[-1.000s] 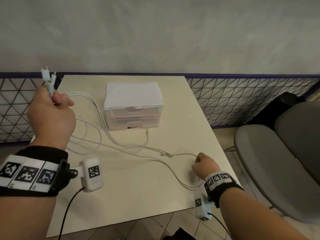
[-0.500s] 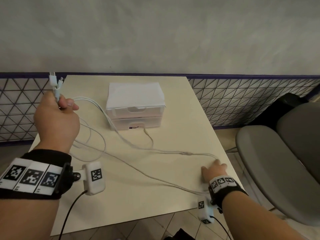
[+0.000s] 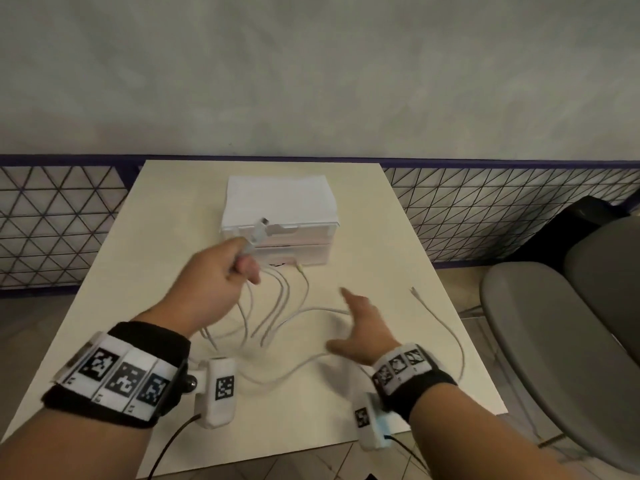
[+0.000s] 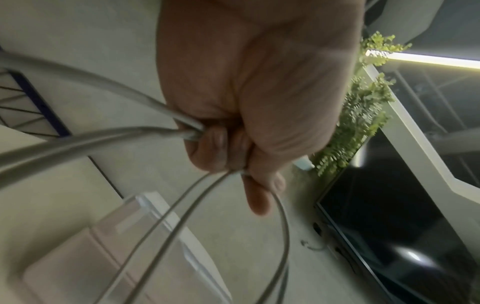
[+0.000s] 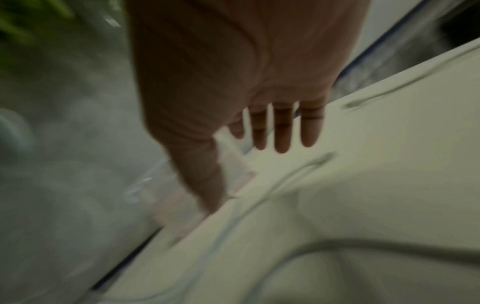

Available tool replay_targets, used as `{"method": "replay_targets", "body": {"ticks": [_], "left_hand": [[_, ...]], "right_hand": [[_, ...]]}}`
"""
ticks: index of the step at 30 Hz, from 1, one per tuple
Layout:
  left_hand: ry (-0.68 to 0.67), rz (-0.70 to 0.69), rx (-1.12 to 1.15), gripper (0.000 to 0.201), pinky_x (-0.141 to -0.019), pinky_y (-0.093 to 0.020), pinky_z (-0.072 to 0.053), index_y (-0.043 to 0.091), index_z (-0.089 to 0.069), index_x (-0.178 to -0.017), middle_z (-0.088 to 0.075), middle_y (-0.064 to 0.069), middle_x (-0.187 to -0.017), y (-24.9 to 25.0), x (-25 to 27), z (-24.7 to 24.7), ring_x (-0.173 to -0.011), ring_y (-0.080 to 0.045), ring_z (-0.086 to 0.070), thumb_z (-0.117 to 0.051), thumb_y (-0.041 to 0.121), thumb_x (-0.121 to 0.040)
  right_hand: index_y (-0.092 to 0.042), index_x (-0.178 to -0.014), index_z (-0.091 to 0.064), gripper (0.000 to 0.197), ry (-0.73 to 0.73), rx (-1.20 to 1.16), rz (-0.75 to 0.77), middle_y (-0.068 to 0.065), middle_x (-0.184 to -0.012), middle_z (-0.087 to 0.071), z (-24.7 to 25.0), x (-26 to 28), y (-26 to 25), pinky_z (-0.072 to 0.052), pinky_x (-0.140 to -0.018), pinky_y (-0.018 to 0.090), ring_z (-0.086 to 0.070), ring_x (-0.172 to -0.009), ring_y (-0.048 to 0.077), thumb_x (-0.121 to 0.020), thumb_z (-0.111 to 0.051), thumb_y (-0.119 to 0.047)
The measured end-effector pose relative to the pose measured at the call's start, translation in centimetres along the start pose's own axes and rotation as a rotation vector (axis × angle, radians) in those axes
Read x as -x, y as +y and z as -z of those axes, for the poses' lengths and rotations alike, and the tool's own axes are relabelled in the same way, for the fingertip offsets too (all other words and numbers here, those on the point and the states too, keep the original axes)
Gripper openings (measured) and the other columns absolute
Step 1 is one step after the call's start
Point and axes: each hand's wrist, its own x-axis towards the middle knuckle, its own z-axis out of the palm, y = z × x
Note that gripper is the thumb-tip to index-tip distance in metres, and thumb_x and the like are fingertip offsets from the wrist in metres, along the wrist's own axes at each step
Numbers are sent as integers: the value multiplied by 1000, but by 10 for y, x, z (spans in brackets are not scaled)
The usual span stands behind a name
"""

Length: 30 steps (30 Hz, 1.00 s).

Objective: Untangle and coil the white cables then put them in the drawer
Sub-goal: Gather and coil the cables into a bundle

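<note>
My left hand (image 3: 221, 271) is raised in front of the white drawer unit (image 3: 280, 216) and grips a bundle of white cables (image 3: 277, 306), with a plug end (image 3: 260, 227) sticking up from the fist. The left wrist view shows fingers (image 4: 221, 148) curled round several cable strands (image 4: 109, 135). These cables hang from the fist and lie in loops on the cream table (image 3: 156, 237). My right hand (image 3: 363, 323) hovers open over the cables, fingers (image 5: 283, 131) straight, holding nothing. A loose cable end (image 3: 415, 293) lies to its right.
Both drawers of the unit look closed. A grey chair (image 3: 554, 323) stands close to the table's right edge. A triangle-patterned mesh panel (image 3: 55, 220) runs behind the table under a plain wall.
My left hand has swung from the table's far left corner to the drawer unit, bringing the cables along. My right hand let go of its cable, opened and moved left.
</note>
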Motion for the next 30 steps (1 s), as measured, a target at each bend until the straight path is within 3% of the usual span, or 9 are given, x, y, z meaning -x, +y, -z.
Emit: {"method": "replay_targets", "body": {"ticks": [3, 7, 12, 15, 17, 21, 24, 26, 30], "left_hand": [[-149, -37, -11, 16, -65, -2, -39, 12, -53, -76, -67, 24, -81, 7, 2, -19, -76, 8, -62, -51, 1, -88], [-112, 10, 72, 26, -70, -17, -46, 18, -43, -70, -64, 12, -70, 8, -7, -15, -73, -2, -62, -62, 14, -88], [-9, 6, -47, 23, -71, -6, -36, 18, -46, -74, -57, 3, -99, 3, -14, 4, -90, -11, -56, -66, 19, -84], [48, 17, -83, 23, -63, -5, -35, 13, -44, -75, -49, 6, -86, -2, -15, 9, -78, -12, -51, -65, 18, -85], [63, 19, -106, 31, -62, -5, -34, 17, -38, -70, -47, 8, -84, -7, -15, 13, -76, -5, -49, -65, 17, -85], [112, 30, -173, 34, -60, -4, -32, 19, -36, -67, -43, 6, -81, -13, -18, 21, -71, -3, -46, -64, 18, -85], [158, 69, -205, 31, -59, -10, -30, 18, -39, -68, -43, 5, -81, -15, -19, 28, -70, -6, -46, -64, 21, -86], [182, 66, -192, 33, -60, -12, -30, 21, -37, -67, -44, 3, -83, -14, -19, 30, -72, -13, -48, -64, 23, -86], [129, 85, -42, 25, -57, -19, -33, 20, -42, -76, -46, 2, -79, -6, -16, 22, -65, -14, -45, -52, 37, -92]], "right_hand": [[-41, -137, -33, 99, -174, -306, 341, -10, -143, -39, -10, 1, -69, -28, -110, 22, -33, -132, 5, -55, -88, -33], [-31, -95, -63, 17, -191, -481, 368, -4, -101, -68, -20, -6, -100, -45, -92, 26, -62, -97, 9, -83, -63, -42], [-16, -103, -67, 25, -110, -243, 292, 4, -107, -72, -9, -21, -77, -47, -92, 30, -65, -100, 19, -96, -48, -30], [-17, -95, -68, 13, -43, -361, 166, -8, -63, -67, 13, -28, -57, -53, -59, 21, -66, -55, 10, -90, -61, -26], [-21, -88, -67, 13, 91, -220, 109, -6, -58, -57, 39, -27, -44, -46, -48, 19, -57, -45, 7, -83, -69, -33], [-30, -95, -64, 28, 325, 286, -12, -3, -75, -61, 96, -20, -23, -45, -66, 28, -62, -75, 22, -80, -63, -54], [-30, -97, -67, 27, 508, 584, -32, -2, -87, -70, 121, -16, -8, -48, -73, 33, -64, -77, 23, -84, -57, -52], [-30, -101, -67, 27, 382, 668, -96, -4, -91, -70, 122, -16, 3, -48, -82, 36, -61, -77, 20, -84, -58, -48], [-28, -122, -54, 65, -282, 767, -291, -5, -122, -61, 89, -8, 14, -39, -102, 45, -56, -114, 21, -65, -79, -46]]}}
